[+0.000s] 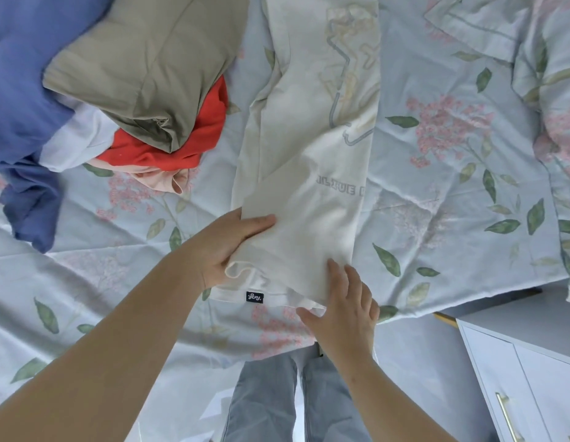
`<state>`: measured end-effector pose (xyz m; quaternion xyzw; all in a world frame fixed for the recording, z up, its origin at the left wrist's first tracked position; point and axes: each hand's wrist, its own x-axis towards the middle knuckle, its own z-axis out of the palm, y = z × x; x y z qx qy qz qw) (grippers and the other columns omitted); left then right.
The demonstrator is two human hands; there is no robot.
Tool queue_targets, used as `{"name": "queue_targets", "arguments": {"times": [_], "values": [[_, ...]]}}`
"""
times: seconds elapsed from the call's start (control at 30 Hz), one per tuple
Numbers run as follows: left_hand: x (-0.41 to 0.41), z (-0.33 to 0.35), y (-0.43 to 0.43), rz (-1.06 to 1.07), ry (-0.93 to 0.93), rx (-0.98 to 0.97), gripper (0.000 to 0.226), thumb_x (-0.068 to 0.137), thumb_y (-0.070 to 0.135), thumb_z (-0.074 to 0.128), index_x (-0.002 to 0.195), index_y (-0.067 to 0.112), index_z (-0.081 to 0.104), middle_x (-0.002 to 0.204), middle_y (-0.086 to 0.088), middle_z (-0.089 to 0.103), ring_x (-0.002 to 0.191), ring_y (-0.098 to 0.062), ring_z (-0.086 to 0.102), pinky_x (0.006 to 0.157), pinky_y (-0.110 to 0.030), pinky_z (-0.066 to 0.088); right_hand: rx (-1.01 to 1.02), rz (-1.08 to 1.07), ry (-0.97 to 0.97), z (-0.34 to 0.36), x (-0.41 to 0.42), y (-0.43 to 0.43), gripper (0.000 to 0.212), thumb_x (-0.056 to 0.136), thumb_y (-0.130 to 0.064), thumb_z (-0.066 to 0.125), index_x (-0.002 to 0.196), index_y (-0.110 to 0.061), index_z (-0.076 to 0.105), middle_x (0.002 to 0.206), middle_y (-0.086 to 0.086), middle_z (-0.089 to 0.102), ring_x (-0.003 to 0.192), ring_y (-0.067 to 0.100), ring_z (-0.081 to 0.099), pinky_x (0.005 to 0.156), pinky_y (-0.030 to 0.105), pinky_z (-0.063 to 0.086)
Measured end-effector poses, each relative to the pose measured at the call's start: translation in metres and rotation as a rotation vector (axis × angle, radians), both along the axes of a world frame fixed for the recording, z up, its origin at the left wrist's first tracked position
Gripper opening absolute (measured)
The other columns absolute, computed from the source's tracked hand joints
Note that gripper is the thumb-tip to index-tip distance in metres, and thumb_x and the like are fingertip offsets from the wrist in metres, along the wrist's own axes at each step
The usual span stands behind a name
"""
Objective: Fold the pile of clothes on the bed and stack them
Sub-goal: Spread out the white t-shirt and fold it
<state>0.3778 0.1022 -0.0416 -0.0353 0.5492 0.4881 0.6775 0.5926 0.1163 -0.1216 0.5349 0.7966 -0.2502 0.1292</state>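
A cream white T-shirt (304, 173) lies lengthwise down the middle of the bed, folded into a long strip, with a faint print showing through and a small dark label at its near hem. My left hand (228, 247) grips the strip's near left edge, thumb on top and fingers underneath. My right hand (344, 301) lies flat with straight fingers on the near right corner of the shirt. At the far left sits the pile of clothes: a khaki garment (143, 65) on top, a red one (181, 145) under it, a white one (76, 138) and a blue one (22, 100).
The bed is covered by a pale blue floral sheet (436, 186). A pillow in matching fabric (554, 90) lies at the far right. A white cabinet with a brass handle (526, 378) stands by the bed's near right corner. My legs in grey trousers (277, 400) are below.
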Motion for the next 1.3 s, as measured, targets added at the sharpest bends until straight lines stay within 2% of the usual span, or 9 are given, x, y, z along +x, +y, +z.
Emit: {"name": "queue_targets", "arguments": {"times": [0.1, 0.2, 0.3, 0.57, 0.7, 0.87, 0.97, 1.13, 1.3], "values": [[-0.004, 0.011, 0.011, 0.034, -0.049, 0.101, 0.038, 0.072, 0.019, 0.062, 0.108, 0.008, 0.060, 0.081, -0.007, 0.071, 0.066, -0.017, 0.069, 0.053, -0.023, 0.055, 0.037, -0.126, -0.012, 0.001, -0.011, 0.011, 0.085, 0.081, -0.042, 0.065, 0.148, -0.032, 0.014, 0.150, 0.002, 0.026, 0.129, 0.026, 0.036, 0.102, 0.041, 0.032], [-0.014, 0.011, 0.007, 0.030, -0.032, 0.120, 0.036, 0.073, 0.021, 0.062, 0.107, 0.009, 0.062, 0.081, -0.005, 0.071, 0.067, -0.015, 0.069, 0.054, -0.022, 0.056, -0.035, -0.357, 0.109, 0.005, -0.004, 0.032, 0.055, 0.084, -0.003, 0.048, 0.133, -0.026, 0.045, 0.120, 0.006, 0.059, 0.100, 0.029, 0.056, 0.074, 0.037, 0.044], [-0.024, -0.002, -0.008, -0.013, 0.126, 0.031, 0.033, 0.078, 0.017, 0.064, 0.111, 0.013, 0.060, 0.084, -0.004, 0.073, 0.069, -0.017, 0.070, 0.052, -0.024, 0.055, 0.043, -0.447, 0.161, 0.009, 0.025, 0.040, 0.042, 0.076, 0.008, 0.044, 0.109, -0.016, 0.055, 0.100, 0.007, 0.061, 0.078, 0.027, 0.047, 0.059, 0.032, 0.036], [0.018, -0.086, -0.068, -0.586, 0.771, -0.444, 0.014, 0.085, 0.029, 0.064, 0.091, 0.018, 0.058, 0.086, -0.001, 0.063, 0.080, -0.020, 0.061, 0.064, -0.028, 0.045, -0.141, -0.231, -0.098, -0.001, 0.080, 0.030, 0.030, 0.091, -0.006, 0.042, 0.115, -0.022, 0.049, 0.115, 0.000, 0.050, 0.096, 0.023, 0.049, 0.067, 0.030, 0.036], [0.025, -0.098, -0.067, -0.565, 1.153, -0.509, 0.028, 0.082, 0.046, 0.063, 0.078, 0.022, 0.051, 0.109, 0.000, 0.043, 0.106, -0.028, 0.045, 0.083, -0.034, 0.040, -0.205, -0.478, 0.242, -0.007, 0.062, 0.043, 0.030, 0.082, -0.004, 0.053, 0.104, -0.021, 0.046, 0.112, 0.001, 0.049, 0.103, 0.025, 0.047, 0.082, 0.036, 0.041], [0.023, -0.089, -0.037, -0.141, 0.786, -0.320, 0.029, 0.088, 0.034, 0.063, 0.073, 0.010, 0.058, 0.072, -0.005, 0.053, 0.066, -0.022, 0.047, 0.055, -0.028, 0.033, -0.269, -0.704, 0.363, -0.014, 0.043, 0.063, 0.021, 0.084, -0.017, 0.060, 0.101, -0.018, 0.048, 0.085, -0.001, 0.055, 0.074, 0.018, 0.053, 0.058, 0.029, 0.038], [0.018, -0.085, -0.045, -0.189, 0.879, -0.325, 0.028, 0.088, 0.035, 0.062, 0.073, 0.012, 0.055, 0.062, 0.001, 0.050, 0.057, -0.017, 0.045, 0.053, -0.028, 0.033, -0.261, -0.760, 0.326, -0.016, 0.059, 0.070, 0.014, 0.086, -0.016, 0.055, 0.073, -0.013, 0.050, 0.063, 0.001, 0.046, 0.061, 0.020, 0.042, 0.051, 0.029, 0.032], [0.016, -0.091, -0.054, -0.497, 0.904, -0.443, 0.024, 0.090, 0.039, 0.058, 0.081, 0.018, 0.052, 0.079, -0.002, 0.057, 0.075, -0.023, 0.056, 0.057, -0.029, 0.037, -0.380, -0.685, 0.234, -0.018, 0.065, 0.075, 0.018, 0.088, -0.010, 0.051, 0.072, -0.018, 0.046, 0.066, 0.000, 0.045, 0.060, 0.015, 0.040, 0.053, 0.028, 0.030], [-0.005, -0.099, 0.022, -0.256, 0.829, -0.463, 0.051, 0.091, 0.059, 0.044, 0.107, 0.013, 0.057, 0.106, -0.012, 0.058, 0.091, -0.029, 0.057, 0.076, -0.035, 0.046, -0.303, -0.763, 0.337, -0.025, 0.045, 0.093, 0.011, 0.085, -0.020, 0.058, 0.085, -0.018, 0.047, 0.071, -0.001, 0.053, 0.064, 0.014, 0.048, 0.052, 0.029, 0.033]]}}
